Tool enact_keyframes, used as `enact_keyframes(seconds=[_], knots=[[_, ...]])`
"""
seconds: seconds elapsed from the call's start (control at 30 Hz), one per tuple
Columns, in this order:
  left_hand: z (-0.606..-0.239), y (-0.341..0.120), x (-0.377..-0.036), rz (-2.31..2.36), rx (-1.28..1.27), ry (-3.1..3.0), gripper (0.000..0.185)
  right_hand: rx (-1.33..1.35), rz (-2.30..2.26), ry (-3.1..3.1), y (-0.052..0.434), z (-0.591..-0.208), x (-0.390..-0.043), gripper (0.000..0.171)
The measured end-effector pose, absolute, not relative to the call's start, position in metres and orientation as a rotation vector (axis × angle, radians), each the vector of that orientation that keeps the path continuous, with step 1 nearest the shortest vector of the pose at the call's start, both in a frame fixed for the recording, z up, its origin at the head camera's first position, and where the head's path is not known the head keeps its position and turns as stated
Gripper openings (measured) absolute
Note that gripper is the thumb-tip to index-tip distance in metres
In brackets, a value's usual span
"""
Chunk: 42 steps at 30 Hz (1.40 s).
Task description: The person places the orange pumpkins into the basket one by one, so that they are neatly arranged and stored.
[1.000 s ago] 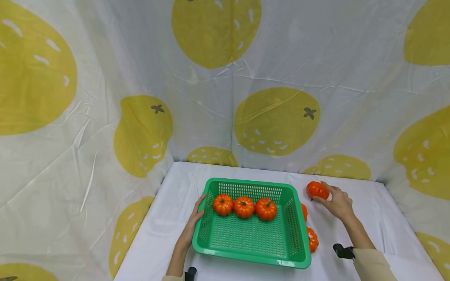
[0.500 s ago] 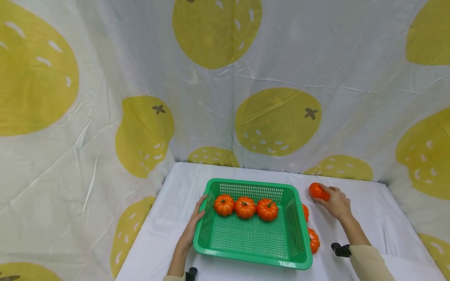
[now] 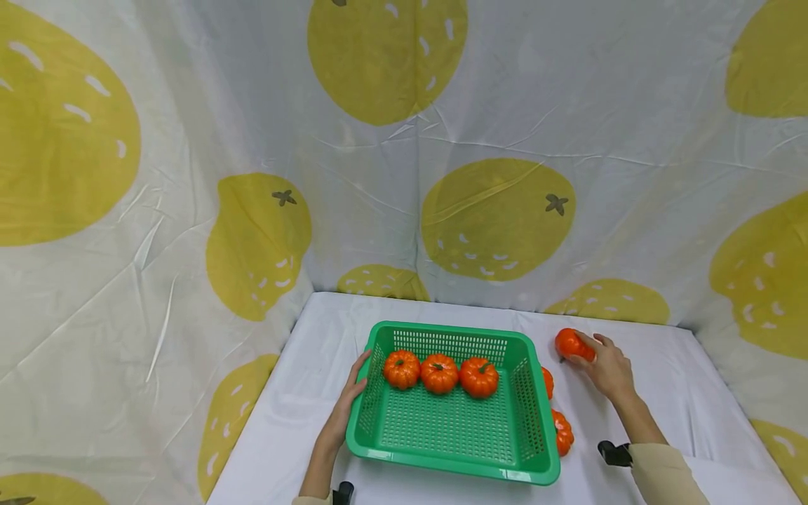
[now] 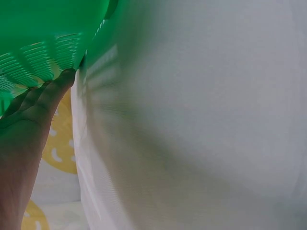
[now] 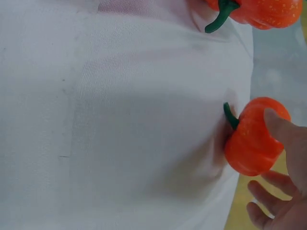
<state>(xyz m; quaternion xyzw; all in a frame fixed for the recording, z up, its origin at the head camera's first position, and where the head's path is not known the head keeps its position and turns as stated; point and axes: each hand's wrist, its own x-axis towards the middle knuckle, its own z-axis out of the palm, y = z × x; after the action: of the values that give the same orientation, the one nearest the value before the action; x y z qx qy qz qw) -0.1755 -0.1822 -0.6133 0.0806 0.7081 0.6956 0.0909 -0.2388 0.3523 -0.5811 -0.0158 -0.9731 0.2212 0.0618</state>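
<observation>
My right hand (image 3: 609,366) holds a small orange toy pumpkin (image 3: 570,344) at the far right of the table. In the right wrist view the thumb (image 5: 277,125) presses that pumpkin's side, its green stem pointing toward the cloth, while the other fingers (image 5: 261,194) spread loosely behind and below. Along the left side of a green plastic basket (image 3: 454,468) lies my left hand (image 3: 344,405), its fingers nearly straight. The left wrist view has those fingertips (image 4: 67,75) against the slotted outer wall (image 4: 67,48). Three pumpkins (image 3: 440,373) sit in a row inside the basket.
Two more pumpkins lie just right of the basket, one partly hidden by its rim (image 3: 548,383), the other nearer the front (image 3: 563,433). White cloth (image 3: 297,393) covers the table. Lemon-printed curtains (image 3: 366,210) enclose the back and sides.
My right thumb and fingers have closed in on the pumpkin, which has turned and shifted slightly right. The left hand and basket stay essentially where they were.
</observation>
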Motion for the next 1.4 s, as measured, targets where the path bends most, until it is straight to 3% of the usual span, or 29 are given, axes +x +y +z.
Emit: enact_keyframes(seconds=[0.3, 0.6, 1.03, 1.4], knots=[[-0.613, -0.181, -0.176, 2.073, 0.24, 2.1, 0.055, -0.123, 0.717, -2.902, 0.348, -0.583, -0.24, 0.064], [-0.614, -0.181, -0.177, 2.066, 0.242, 2.106, 0.055, -0.324, 1.011, -2.966, 0.355, -0.577, -0.215, 0.076], [-0.613, -0.182, -0.175, 2.072, 0.233, 2.111, 0.055, 0.041, 0.915, -3.133, 0.365, -0.563, -0.196, 0.08], [-0.612, -0.182, -0.175, 2.078, 0.253, 2.098, 0.055, 0.109, 0.815, -3.167, 0.353, -0.556, -0.201, 0.077]])
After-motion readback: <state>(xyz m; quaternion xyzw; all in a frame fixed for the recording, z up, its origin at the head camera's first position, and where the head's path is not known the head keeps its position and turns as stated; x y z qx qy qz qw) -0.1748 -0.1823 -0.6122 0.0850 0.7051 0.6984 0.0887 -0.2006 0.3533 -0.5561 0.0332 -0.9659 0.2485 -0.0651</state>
